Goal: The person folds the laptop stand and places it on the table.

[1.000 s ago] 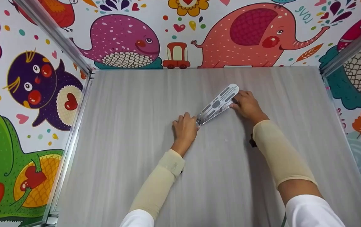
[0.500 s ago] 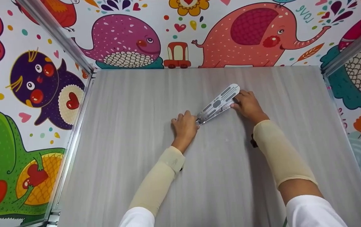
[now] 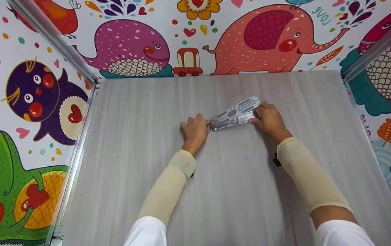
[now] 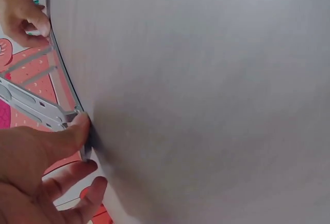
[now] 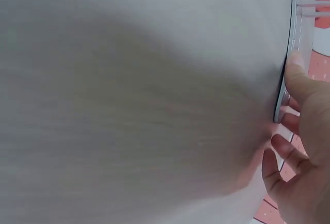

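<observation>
A slotted, silver metal folding stand [image 3: 236,114] lies on the grey table [image 3: 216,191], pointing up and to the right. My left hand [image 3: 199,125] pinches its narrow hinge end between thumb and fingers. My right hand [image 3: 259,115] grips the wide end, thumb on the edge. The stand's two plates [image 4: 38,105] sit at a small angle to each other. In the left wrist view my left hand's thumb [image 4: 72,133] presses on the hinge. In the right wrist view my right hand [image 5: 304,146] curls round the thin edge of the stand [image 5: 283,97].
Walls with bright cartoon animals [image 3: 130,44] close in the table at the back and on both sides. Metal frame rails [image 3: 79,136] run along the left and right edges. Cream sleeves [image 3: 168,191] cover both forearms.
The stand's upper plate has come down toward the table, so it now lies flatter and more nearly level. Both hands have kept their hold on its ends.
</observation>
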Tool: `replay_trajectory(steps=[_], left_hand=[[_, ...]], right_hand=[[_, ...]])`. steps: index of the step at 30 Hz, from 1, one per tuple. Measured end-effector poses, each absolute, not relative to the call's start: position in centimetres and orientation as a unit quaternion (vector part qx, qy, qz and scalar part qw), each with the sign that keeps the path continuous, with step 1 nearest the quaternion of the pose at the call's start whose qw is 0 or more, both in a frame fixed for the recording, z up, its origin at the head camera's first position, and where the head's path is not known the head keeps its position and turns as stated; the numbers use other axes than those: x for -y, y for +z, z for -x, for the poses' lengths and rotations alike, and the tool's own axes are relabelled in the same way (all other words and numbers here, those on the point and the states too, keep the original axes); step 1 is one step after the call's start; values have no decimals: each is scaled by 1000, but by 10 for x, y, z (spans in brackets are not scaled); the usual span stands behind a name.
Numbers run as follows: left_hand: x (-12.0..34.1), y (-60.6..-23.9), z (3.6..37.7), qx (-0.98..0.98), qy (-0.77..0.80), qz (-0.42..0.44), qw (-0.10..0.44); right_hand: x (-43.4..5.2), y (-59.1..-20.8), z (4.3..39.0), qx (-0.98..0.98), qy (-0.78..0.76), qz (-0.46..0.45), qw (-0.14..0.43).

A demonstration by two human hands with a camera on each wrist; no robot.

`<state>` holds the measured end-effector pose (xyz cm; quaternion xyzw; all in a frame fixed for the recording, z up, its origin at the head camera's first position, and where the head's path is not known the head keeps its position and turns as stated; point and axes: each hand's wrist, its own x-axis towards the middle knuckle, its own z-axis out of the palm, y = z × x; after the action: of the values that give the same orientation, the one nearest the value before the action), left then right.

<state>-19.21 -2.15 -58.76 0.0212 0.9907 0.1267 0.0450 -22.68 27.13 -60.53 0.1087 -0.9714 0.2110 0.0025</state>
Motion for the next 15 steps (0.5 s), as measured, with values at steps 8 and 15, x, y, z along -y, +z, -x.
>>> replay_trajectory(steps=[8, 15], left_hand=[[29, -589, 216, -990, 133, -16, 39], [33, -586, 234, -990, 134, -29, 34]], right_hand=[[-265, -612, 196, 968, 234, -69, 57], [-256, -613, 188, 965, 247, -29, 79]])
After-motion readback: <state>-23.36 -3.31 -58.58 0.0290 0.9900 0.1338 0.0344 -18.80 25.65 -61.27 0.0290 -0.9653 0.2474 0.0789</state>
